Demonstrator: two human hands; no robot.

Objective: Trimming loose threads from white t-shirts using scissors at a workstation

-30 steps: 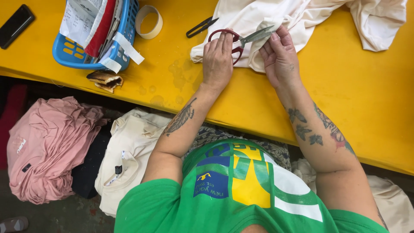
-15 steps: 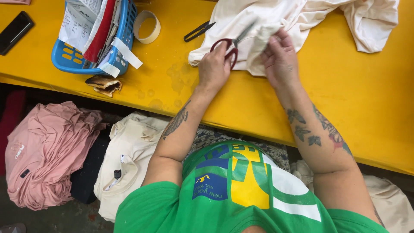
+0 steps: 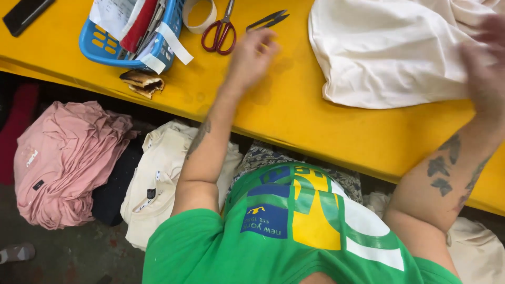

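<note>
My left hand (image 3: 251,54) hovers, blurred, over the yellow table (image 3: 294,118) with loose fingers and nothing in it. It is just below the red-handled scissors (image 3: 221,29), which lie on the table, and the black thread snips (image 3: 268,20). My right hand (image 3: 486,68) is blurred at the right edge, lying on the cream garment (image 3: 389,52), which is spread on the table. Its grip cannot be made out.
A blue basket (image 3: 102,44) with papers and tags stands at the back left, with a tape roll (image 3: 202,13) beside it and a black phone (image 3: 26,14) at the far left. A small brown scrap (image 3: 141,81) lies near the table's edge. Pink (image 3: 63,158) and cream (image 3: 158,184) garment piles lie below.
My left hand has let go of the red scissors, which now lie on the table, and drawn back. The cream garment has been spread flatter and my right hand has shifted right.
</note>
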